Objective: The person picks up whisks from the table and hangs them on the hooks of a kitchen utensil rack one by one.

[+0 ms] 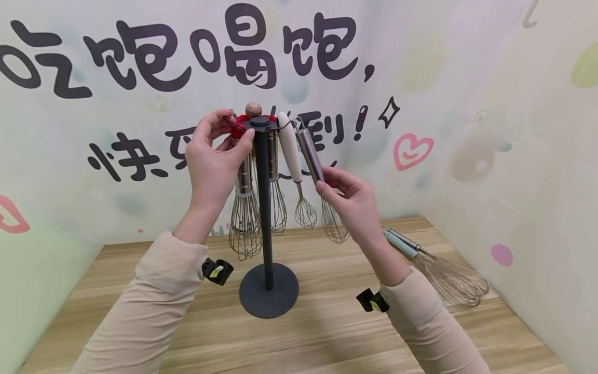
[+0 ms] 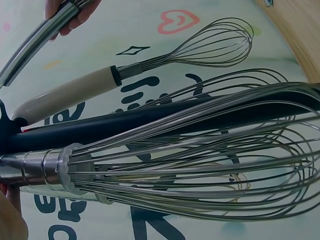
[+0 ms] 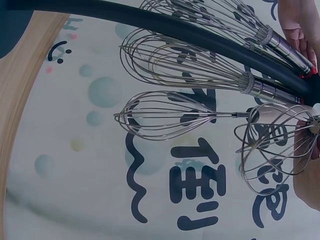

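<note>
A dark upright stand with a round base bears several whisks that hang from hooks at its top. My left hand grips the edge of the stand's top, thumb in front; a steel-handled whisk hangs just below it. My right hand pinches the steel handle of another whisk, tilted, its hanging loop close to a hook. I cannot tell whether the loop is over the hook. Between it and the post hangs a white-handled whisk. Behind the post is one more steel-handled whisk.
On the wooden table at the right lie whisks, one with a light blue handle, partly behind my right forearm. A wooden knob and red parts show behind the stand's top. A wall with printed characters stands behind.
</note>
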Action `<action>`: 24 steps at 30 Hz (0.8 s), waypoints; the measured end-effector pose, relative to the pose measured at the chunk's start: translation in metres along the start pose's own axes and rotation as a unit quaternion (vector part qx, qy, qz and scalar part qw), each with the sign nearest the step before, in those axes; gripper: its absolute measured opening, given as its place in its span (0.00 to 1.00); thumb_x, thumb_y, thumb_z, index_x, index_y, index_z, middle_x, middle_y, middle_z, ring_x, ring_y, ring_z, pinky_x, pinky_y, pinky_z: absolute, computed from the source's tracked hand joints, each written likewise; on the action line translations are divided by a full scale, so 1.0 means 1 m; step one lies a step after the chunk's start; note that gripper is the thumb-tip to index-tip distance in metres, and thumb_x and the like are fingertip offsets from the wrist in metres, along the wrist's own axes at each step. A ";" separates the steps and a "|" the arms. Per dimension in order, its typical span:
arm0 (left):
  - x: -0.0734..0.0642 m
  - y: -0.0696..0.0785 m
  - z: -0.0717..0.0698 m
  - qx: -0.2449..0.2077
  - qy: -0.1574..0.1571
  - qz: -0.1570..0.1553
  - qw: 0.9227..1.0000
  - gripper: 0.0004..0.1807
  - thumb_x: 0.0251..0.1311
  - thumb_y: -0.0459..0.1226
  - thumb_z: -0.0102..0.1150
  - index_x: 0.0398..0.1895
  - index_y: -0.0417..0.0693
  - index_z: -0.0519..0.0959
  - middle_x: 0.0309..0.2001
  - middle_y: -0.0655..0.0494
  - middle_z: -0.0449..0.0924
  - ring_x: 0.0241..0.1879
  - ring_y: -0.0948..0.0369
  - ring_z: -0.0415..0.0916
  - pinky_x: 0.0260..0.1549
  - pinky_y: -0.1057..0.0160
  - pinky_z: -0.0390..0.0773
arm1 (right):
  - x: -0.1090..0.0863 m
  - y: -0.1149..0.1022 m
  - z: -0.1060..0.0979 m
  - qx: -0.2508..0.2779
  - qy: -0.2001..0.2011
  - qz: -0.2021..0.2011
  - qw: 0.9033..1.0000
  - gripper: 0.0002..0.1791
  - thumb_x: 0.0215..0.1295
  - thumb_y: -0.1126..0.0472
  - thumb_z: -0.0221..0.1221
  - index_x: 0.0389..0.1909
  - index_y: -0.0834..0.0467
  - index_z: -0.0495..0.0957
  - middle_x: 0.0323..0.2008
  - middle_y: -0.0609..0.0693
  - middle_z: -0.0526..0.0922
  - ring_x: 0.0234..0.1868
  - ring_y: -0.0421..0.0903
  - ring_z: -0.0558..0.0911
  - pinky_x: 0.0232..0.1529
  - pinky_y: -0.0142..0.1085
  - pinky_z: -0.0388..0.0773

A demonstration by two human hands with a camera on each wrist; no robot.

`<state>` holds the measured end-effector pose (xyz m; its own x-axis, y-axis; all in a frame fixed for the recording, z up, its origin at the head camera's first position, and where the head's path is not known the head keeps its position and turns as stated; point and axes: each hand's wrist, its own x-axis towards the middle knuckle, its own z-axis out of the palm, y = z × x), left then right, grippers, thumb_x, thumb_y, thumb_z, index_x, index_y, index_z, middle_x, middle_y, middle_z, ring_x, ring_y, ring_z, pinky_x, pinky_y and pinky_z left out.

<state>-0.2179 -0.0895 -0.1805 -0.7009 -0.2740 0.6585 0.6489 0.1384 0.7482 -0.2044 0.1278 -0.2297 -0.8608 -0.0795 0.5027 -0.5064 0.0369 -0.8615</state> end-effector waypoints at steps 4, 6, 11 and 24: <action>0.000 -0.001 0.000 -0.002 0.001 0.000 1.000 0.23 0.55 0.35 0.65 0.55 0.38 0.73 0.42 0.63 0.75 0.43 0.69 0.74 0.53 0.68 0.79 | 0.001 -0.001 0.004 0.006 0.001 -0.002 1.000 0.19 0.62 0.70 0.60 0.55 0.68 0.76 0.39 0.41 0.83 0.40 0.34 0.82 0.44 0.24 0.81; 0.000 -0.001 0.000 -0.002 0.001 0.001 1.000 0.23 0.55 0.35 0.65 0.55 0.38 0.73 0.42 0.63 0.75 0.43 0.69 0.74 0.53 0.68 0.79 | 0.002 -0.001 0.006 0.010 0.002 0.000 1.000 0.19 0.62 0.70 0.60 0.54 0.68 0.76 0.40 0.42 0.83 0.40 0.35 0.82 0.44 0.24 0.81; 0.000 -0.002 0.000 -0.004 0.000 0.004 1.000 0.24 0.55 0.35 0.65 0.55 0.37 0.73 0.42 0.64 0.75 0.43 0.69 0.74 0.53 0.68 0.80 | 0.003 0.001 0.008 0.016 -0.002 0.013 1.000 0.19 0.62 0.70 0.59 0.55 0.70 0.75 0.38 0.41 0.83 0.40 0.35 0.82 0.45 0.24 0.81; 0.001 -0.003 -0.001 -0.005 0.001 0.007 1.000 0.24 0.55 0.35 0.65 0.55 0.37 0.73 0.42 0.64 0.75 0.43 0.69 0.74 0.52 0.68 0.80 | 0.002 0.003 0.013 0.014 -0.012 0.018 1.000 0.19 0.62 0.70 0.59 0.55 0.70 0.75 0.39 0.43 0.82 0.40 0.35 0.82 0.44 0.24 0.81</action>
<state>-0.2205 -0.0910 -0.1820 -0.6916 -0.2738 0.6684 0.6613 0.1320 0.7384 -0.2066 0.1144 -0.2323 -0.8768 -0.1034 0.4696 -0.4732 0.0121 -0.8809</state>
